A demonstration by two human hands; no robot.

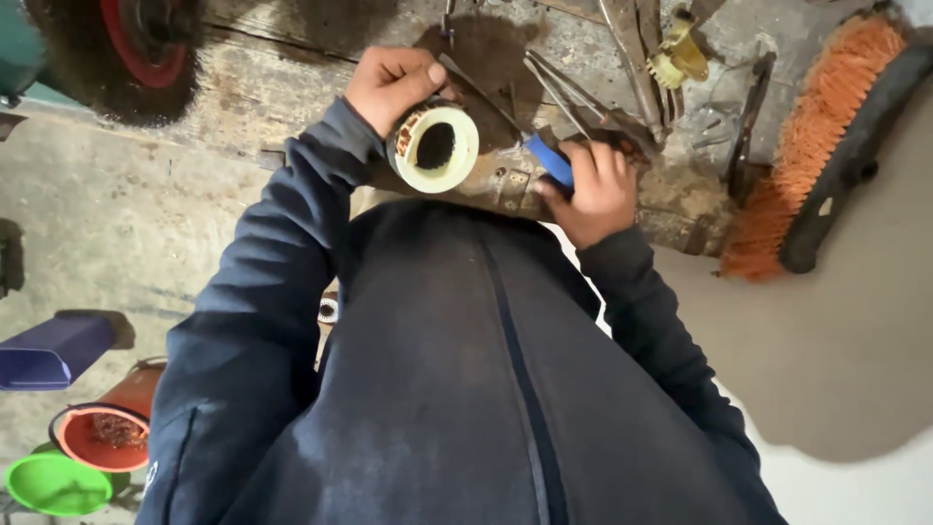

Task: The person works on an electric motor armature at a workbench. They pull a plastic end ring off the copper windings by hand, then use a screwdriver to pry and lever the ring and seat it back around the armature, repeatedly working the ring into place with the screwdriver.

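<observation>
Underneath, cluttered wooden workbench (292, 87), concrete floor (107, 224)

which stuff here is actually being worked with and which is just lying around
In hand: left hand grips the pale ring-shaped coil part; right hand holds the blue-handled tool.

Lying about: orange brush, loose metal tools, green bowl, orange bowl, purple bin.

Single head view, steep downward, close over workbench (292, 87).
</observation>
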